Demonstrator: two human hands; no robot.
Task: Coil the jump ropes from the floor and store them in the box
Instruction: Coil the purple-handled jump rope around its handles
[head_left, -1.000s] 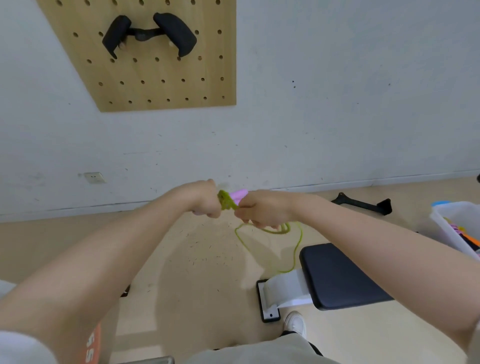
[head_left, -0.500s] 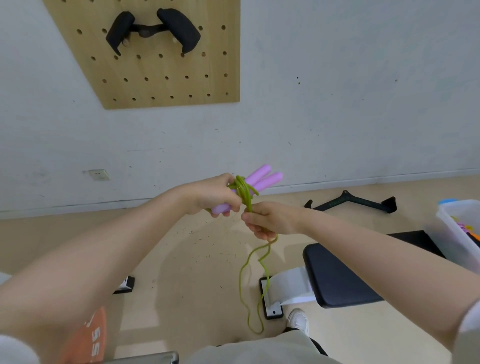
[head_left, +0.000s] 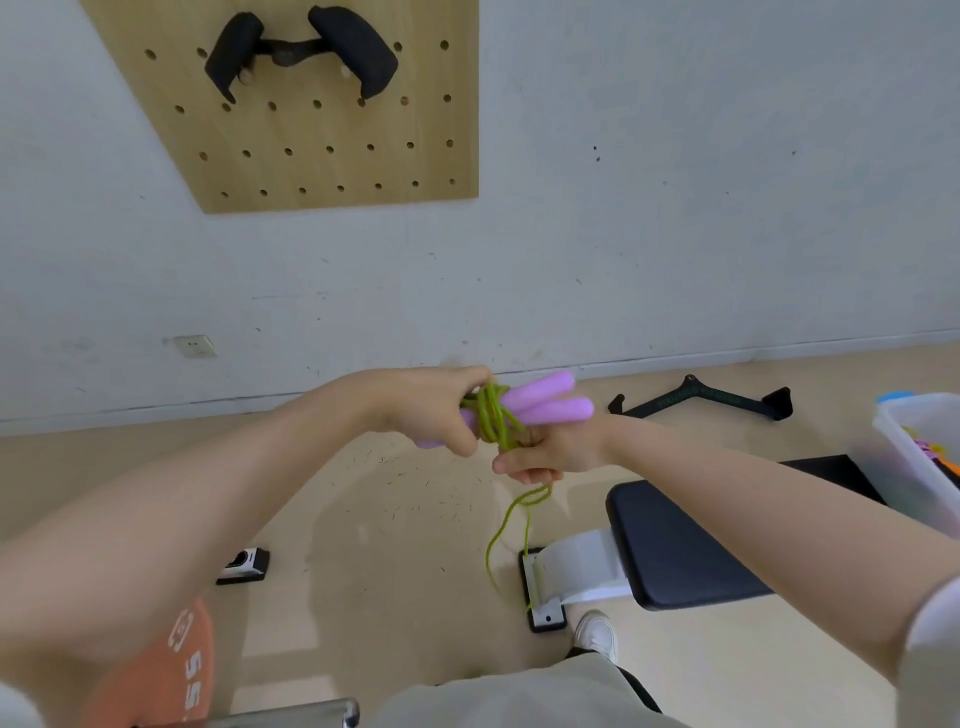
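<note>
Green rope is mostly wound round the purple handles in my left grip; my right grip pinches the hanging tail; box waits far right.

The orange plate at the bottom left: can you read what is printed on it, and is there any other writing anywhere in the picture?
"55": white digits on the orange plate, seen sideways.
White emblem above the digits: too blurred to read.
Black handle on the floor: faint marks along its bar, too small to read.
Bench, box, pegboard, rope handles: no text visible.
</note>
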